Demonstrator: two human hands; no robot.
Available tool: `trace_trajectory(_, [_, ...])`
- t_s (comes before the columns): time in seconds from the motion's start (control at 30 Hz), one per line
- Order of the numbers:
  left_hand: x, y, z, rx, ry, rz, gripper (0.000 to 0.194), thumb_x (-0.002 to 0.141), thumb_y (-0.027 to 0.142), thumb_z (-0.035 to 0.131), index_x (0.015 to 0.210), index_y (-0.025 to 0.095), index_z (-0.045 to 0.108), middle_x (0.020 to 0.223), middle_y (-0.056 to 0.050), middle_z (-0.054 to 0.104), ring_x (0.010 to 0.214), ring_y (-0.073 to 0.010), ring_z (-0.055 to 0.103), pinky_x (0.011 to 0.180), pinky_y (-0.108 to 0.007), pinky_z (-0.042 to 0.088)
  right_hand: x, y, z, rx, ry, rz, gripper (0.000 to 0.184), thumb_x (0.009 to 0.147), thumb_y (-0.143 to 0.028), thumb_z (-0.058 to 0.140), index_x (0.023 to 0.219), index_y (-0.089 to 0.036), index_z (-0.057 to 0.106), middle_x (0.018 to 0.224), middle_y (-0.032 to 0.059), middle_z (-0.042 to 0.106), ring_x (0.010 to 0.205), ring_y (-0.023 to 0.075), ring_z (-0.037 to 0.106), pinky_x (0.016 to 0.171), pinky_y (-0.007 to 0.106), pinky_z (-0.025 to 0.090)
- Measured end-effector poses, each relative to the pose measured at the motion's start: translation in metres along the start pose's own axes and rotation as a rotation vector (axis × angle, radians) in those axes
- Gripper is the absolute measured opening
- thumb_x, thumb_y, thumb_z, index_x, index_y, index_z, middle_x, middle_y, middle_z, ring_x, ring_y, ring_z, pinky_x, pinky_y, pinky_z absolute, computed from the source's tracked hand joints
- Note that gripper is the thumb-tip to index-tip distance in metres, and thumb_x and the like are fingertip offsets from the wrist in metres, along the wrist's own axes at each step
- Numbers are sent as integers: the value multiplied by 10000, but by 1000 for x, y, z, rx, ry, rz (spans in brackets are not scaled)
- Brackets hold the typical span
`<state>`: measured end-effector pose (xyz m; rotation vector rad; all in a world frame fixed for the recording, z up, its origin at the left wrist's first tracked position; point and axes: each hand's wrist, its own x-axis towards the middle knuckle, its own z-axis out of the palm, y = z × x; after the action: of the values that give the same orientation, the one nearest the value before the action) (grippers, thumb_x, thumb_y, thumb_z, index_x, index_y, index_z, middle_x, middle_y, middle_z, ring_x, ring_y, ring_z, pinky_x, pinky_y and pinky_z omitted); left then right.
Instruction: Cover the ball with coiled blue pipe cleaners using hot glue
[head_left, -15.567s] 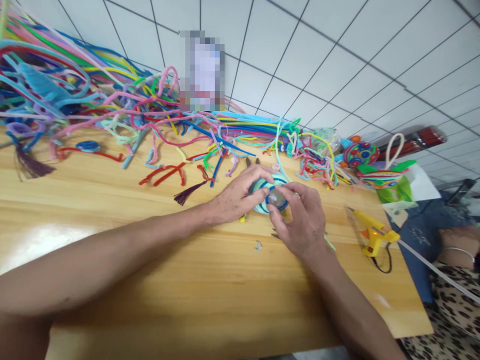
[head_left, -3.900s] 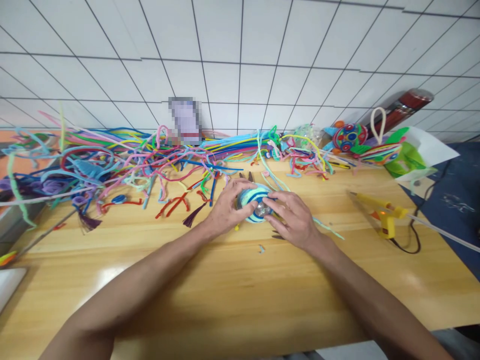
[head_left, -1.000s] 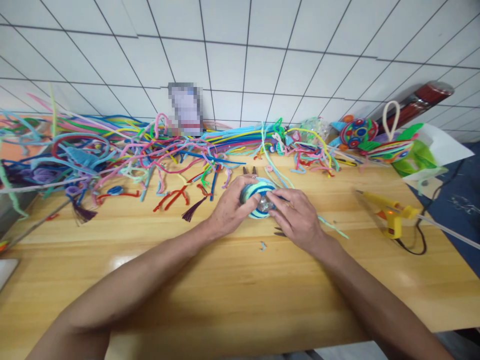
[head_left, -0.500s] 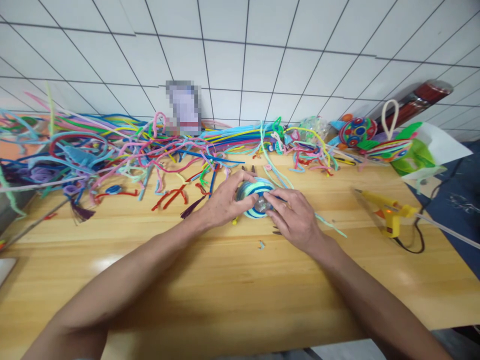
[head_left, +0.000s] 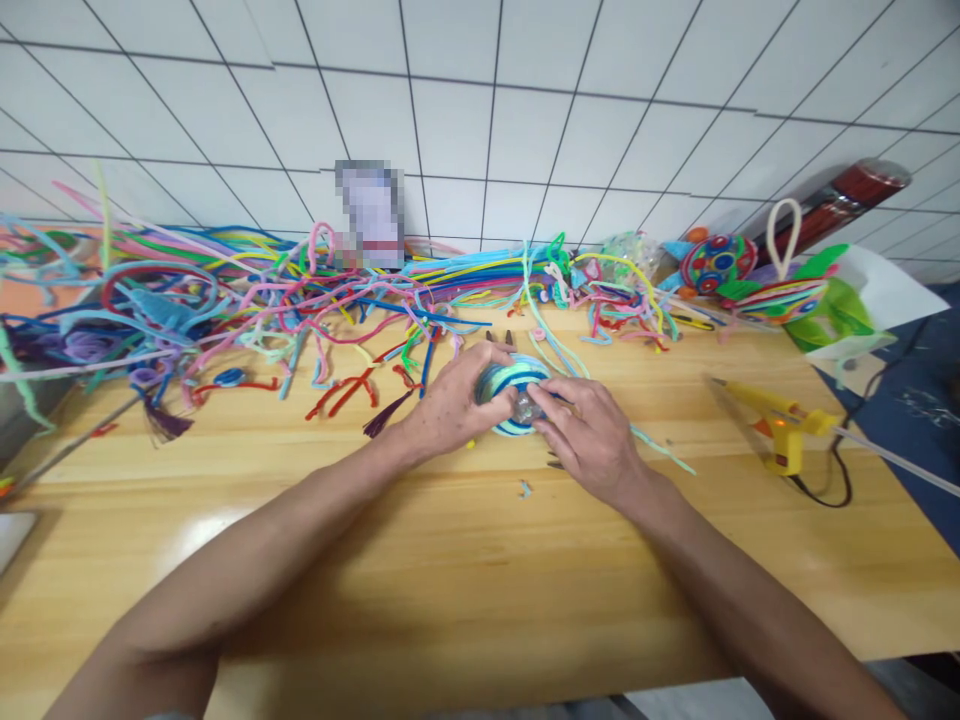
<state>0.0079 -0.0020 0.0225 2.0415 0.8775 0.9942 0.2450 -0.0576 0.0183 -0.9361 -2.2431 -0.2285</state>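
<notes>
Between my hands is a round ball (head_left: 514,372) wrapped in blue and mint-green pipe cleaner, with a clear patch showing at its front. My left hand (head_left: 457,400) is closed around its left side, thumb on the front. My right hand (head_left: 589,430) presses its fingertips against the right of the clear patch, where the pipe cleaner rings end. A loose mint pipe cleaner (head_left: 664,450) sticks out to the right from under my right hand. Dark metal tips of a tool (head_left: 501,338) show behind the ball; the rest of it is hidden.
Tangled pipe cleaners (head_left: 300,300) line the back of the wooden table (head_left: 450,580). On the right lies a yellow hot glue gun (head_left: 784,430) with its cord. Decorated craft balls (head_left: 716,262) and a dark red cylinder (head_left: 847,195) stand at the back right. A small blue scrap (head_left: 525,489) lies in front.
Both hands keep almost the same hold on the ball. The whole view has shifted very slightly; nothing else has visibly moved.
</notes>
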Motion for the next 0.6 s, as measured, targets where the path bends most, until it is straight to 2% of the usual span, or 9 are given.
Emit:
trace_trajectory(0.27, [0, 3, -3, 24, -14, 14, 246, 975, 304, 635, 1197, 202, 609, 1382, -154, 701, 1340, -296, 664, 1172, -499, 514, 1, -1, -1, -6, 8, -29, 663, 1013, -130, 664, 1644, -232, 489, 1257, 127, 772, 1161, 269, 721, 1017, 437, 619])
trace_trajectory(0.43, [2, 3, -10, -53, -97, -38, 242, 1056, 363, 520, 1224, 207, 599, 1403, -141, 681, 1350, -290, 641, 1138, -486, 517, 3, -2, -2, -17, 1, -23, 605, 1017, -133, 661, 1602, -218, 533, 1243, 127, 778, 1149, 266, 731, 1012, 439, 620])
trace_trajectory(0.6, [3, -2, -13, -155, -154, -71, 275, 1059, 434, 554, 1243, 233, 586, 1450, -129, 637, 1365, -285, 620, 1095, -458, 534, 5, -3, -3, -29, 19, -30, 568, 1020, -145, 674, 1570, -214, 552, 1206, 121, 779, 1105, 262, 736, 973, 432, 626])
